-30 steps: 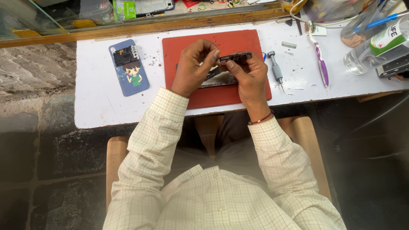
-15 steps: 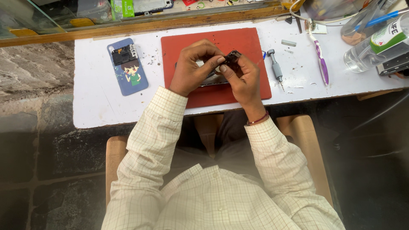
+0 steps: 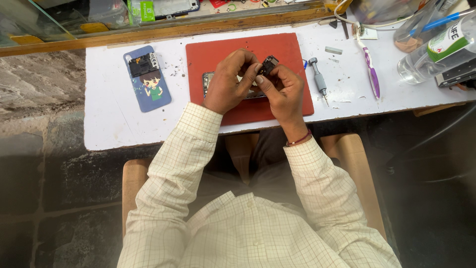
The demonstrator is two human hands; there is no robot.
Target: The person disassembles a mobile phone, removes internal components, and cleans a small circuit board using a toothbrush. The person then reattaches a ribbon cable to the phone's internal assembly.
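On the white table lies a red mat with an opened phone under the hands. Above it, the left hand and right hand both pinch a small black part. Such a fingertip grip could slip, dropping the part among the loose screws.

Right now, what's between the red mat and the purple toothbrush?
Head view: a small grey screwdriver lies on the white table between the red mat and the purple toothbrush.
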